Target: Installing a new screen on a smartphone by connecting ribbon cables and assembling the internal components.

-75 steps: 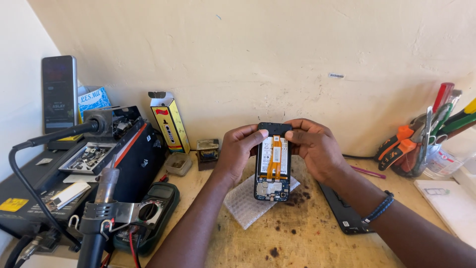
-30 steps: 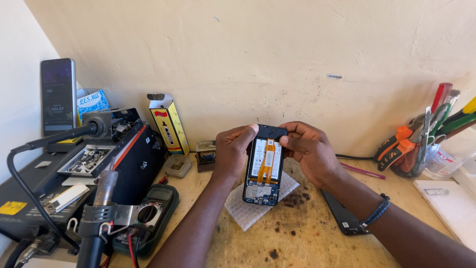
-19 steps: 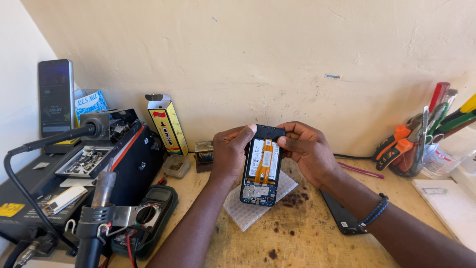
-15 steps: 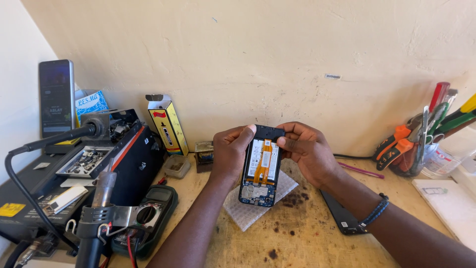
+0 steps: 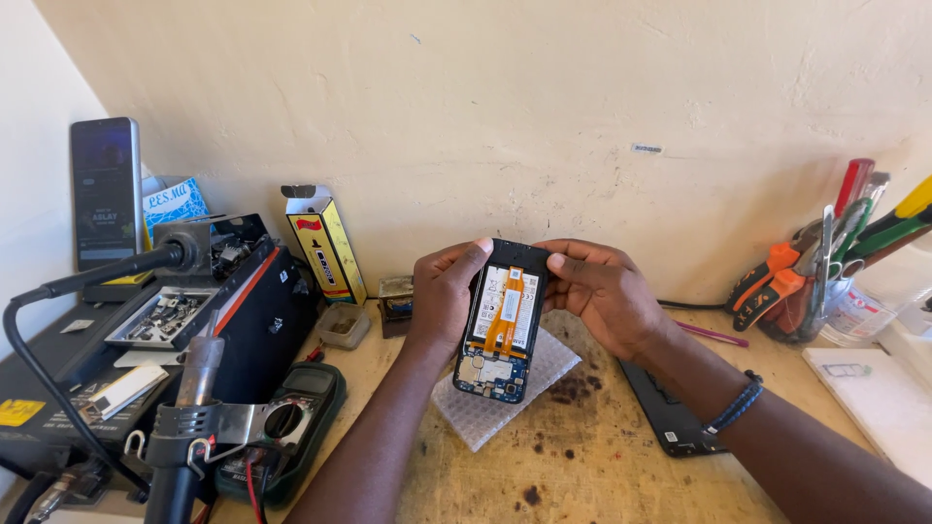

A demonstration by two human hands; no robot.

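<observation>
Phone (image 5: 503,325) lower (both hands (image 5: 442,296) gripping)

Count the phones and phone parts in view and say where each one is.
3: an opened black phone with an orange ribbon cable, held by both hands; a dark phone upright at far left; a flat black panel on the bench. Others may be hidden.

Both forearms reach forward; the left hand (image 5: 442,296) and right hand (image 5: 602,291) face each other, fingers curled, thumbs pointing inward at the top.

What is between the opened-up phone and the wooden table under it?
In the head view, a white square of bubble wrap lies on the brown wooden table, below the opened black phone with the orange ribbon.
</observation>
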